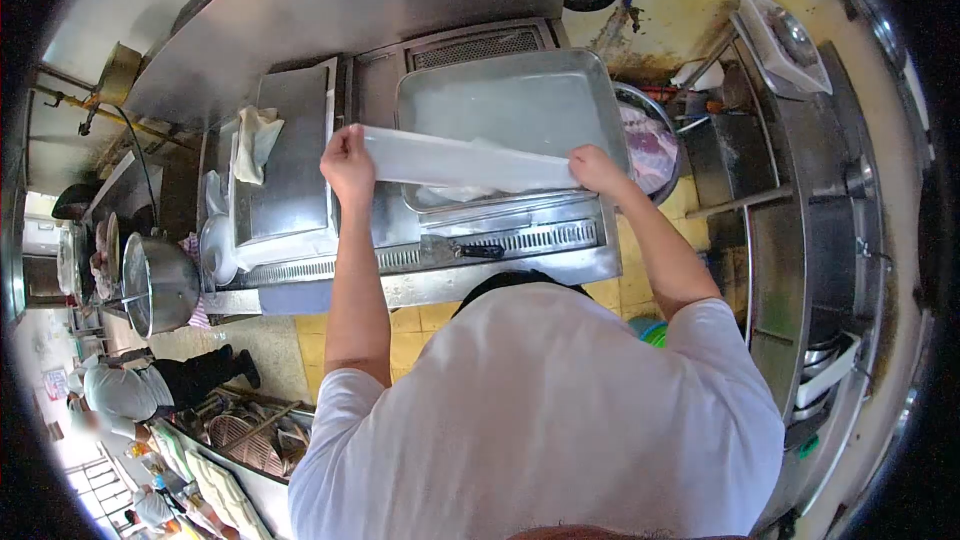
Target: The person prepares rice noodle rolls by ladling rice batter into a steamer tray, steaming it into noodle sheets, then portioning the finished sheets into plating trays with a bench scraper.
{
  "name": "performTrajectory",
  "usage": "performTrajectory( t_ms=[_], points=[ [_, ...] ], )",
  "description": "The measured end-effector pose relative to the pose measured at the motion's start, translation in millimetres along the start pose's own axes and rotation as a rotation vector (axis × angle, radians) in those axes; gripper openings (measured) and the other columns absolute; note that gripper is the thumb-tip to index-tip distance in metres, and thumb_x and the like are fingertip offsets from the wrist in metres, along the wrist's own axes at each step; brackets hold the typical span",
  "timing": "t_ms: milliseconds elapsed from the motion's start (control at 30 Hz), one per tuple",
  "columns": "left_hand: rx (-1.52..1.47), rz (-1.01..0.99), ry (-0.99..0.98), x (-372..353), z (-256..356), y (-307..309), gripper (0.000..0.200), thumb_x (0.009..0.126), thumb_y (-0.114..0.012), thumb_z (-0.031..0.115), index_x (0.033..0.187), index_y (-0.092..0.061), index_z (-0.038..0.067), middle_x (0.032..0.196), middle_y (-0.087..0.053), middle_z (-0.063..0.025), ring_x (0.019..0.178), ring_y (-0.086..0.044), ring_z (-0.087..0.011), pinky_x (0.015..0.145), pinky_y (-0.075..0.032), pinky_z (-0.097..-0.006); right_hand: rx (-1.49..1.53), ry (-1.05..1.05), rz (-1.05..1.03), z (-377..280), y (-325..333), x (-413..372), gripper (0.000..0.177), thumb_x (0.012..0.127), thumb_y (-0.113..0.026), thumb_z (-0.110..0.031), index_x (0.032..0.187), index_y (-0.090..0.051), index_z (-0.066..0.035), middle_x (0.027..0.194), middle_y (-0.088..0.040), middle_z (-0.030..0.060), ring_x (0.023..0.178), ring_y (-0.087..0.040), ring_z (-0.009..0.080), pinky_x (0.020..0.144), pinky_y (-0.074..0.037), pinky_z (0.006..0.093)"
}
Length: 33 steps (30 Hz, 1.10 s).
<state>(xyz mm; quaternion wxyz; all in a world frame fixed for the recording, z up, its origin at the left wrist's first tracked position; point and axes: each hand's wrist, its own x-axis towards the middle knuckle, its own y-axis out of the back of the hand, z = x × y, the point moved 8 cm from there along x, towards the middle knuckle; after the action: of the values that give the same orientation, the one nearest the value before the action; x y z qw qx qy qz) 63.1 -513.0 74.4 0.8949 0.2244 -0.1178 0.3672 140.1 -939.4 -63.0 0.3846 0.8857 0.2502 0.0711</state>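
My left hand and my right hand each grip one end of a clear plastic sheet, stretched flat between them above a large steel tray. The tray rests on a steel counter. More crumpled plastic lies in the tray under the sheet. A black-handled knife lies on the counter in front of the tray, below my hands.
A metal bowl of raw meat sits right of the tray. A cutting board with a cloth is to the left. A big steel pot stands at far left. Another person in white bends at lower left.
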Motion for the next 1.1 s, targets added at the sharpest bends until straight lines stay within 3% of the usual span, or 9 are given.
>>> performTrajectory(
  t_ms=[233,300,367,467,533,733,800,933,1100],
  points=[
    [0.086,-0.329,-0.165,-46,36,-59,0.014,0.088,-0.071,0.012,0.099,-0.074,0.004,0.093,-0.074,-0.0147,0.084,-0.072,-0.0251,0.075,-0.055,-0.0342,-0.445,-0.182,0.018,-54,21,4,0.053,0.082,-0.069,-0.026,0.129,-0.06,-0.001,0.133,-0.058,0.025,0.112,-0.063,0.0381,0.098,-0.051,0.0464],
    [0.094,-0.421,-0.31,-70,96,-85,0.013,0.089,-0.07,0.013,0.098,-0.075,0.004,0.095,-0.074,-0.0146,0.086,-0.073,-0.0258,0.078,-0.056,-0.0334,-0.1,0.211,0.366,-135,33,17,0.041,0.082,-0.066,-0.025,0.113,-0.068,0.001,0.116,-0.066,0.023,0.102,-0.068,0.037,0.091,-0.054,0.0426],
    [0.07,-0.454,-0.418,-75,128,-97,0.013,0.091,-0.07,0.014,0.098,-0.075,0.003,0.094,-0.075,-0.0149,0.084,-0.073,-0.0241,0.077,-0.055,-0.0316,0.52,0.258,0.166,-183,21,38,0.035,0.083,-0.064,-0.023,0.106,-0.067,0.004,0.105,-0.069,0.0234,0.097,-0.068,0.0391,0.086,-0.054,0.043],
    [0.014,-0.505,-0.431,-64,158,-96,0.014,0.092,-0.07,0.014,0.097,-0.075,0.002,0.091,-0.075,-0.0137,0.082,-0.071,-0.0185,0.077,-0.054,-0.0294,0.369,-0.012,-0.1,-174,-10,43,0.028,0.084,-0.061,-0.018,0.097,-0.065,0.005,0.095,-0.07,0.024,0.09,-0.067,0.0424,0.082,-0.052,0.045],
    [-0.002,-0.343,-0.269,-31,149,-59,0.015,0.09,-0.069,0.014,0.096,-0.074,0.001,0.09,-0.075,-0.0137,0.08,-0.072,-0.0212,0.073,-0.055,-0.0324,0.261,0.099,0.0,-132,-27,44,0.025,0.084,-0.058,-0.016,0.095,-0.066,0.004,0.093,-0.068,0.0271,0.089,-0.066,0.0446,0.082,-0.052,0.0475],
    [0.028,-0.072,-0.011,-5,19,3,0.022,0.096,-0.067,0.019,0.096,-0.074,-0.002,0.078,-0.07,-0.0099,0.073,-0.059,-0.0119,0.07,-0.05,-0.0293,-0.116,0.11,0.002,-26,-11,11,0.023,0.084,-0.052,-0.014,0.087,-0.069,0.001,0.09,-0.066,0.0292,0.085,-0.065,0.0465,0.081,-0.052,0.0496],
    [0.081,-0.055,0.262,-11,-60,10,0.026,0.094,-0.07,0.022,0.092,-0.074,-0.003,0.079,-0.072,-0.011,0.075,-0.064,-0.0154,0.071,-0.051,-0.0314,0.045,-0.036,0.079,2,2,3,0.022,0.083,-0.055,-0.016,0.084,-0.07,0.001,0.08,-0.068,0.0235,0.074,-0.067,0.0362,0.07,-0.052,0.0438],
    [0.416,-0.216,0.304,-26,-121,-2,0.033,0.09,-0.074,0.027,0.102,-0.072,-0.003,0.09,-0.074,-0.0132,0.083,-0.069,-0.0215,0.077,-0.053,-0.0355,0.202,-0.21,-0.013,-32,26,0,0.02,0.082,-0.06,-0.017,0.081,-0.071,-0.001,0.07,-0.067,0.0129,0.064,-0.062,0.0202,0.061,-0.049,0.0356],
    [0.113,-0.638,-0.117,-65,36,-102,0.054,0.087,-0.077,0.033,0.124,-0.061,-0.003,0.113,-0.07,-0.0181,0.099,-0.068,-0.0308,0.09,-0.051,-0.0391,0.356,0.069,-0.095,-163,59,30,0.016,0.079,-0.073,-0.018,0.08,-0.071,-0.002,0.066,-0.063,0.0019,0.061,-0.055,0.0112,0.058,-0.046,0.0311]
  ],
)
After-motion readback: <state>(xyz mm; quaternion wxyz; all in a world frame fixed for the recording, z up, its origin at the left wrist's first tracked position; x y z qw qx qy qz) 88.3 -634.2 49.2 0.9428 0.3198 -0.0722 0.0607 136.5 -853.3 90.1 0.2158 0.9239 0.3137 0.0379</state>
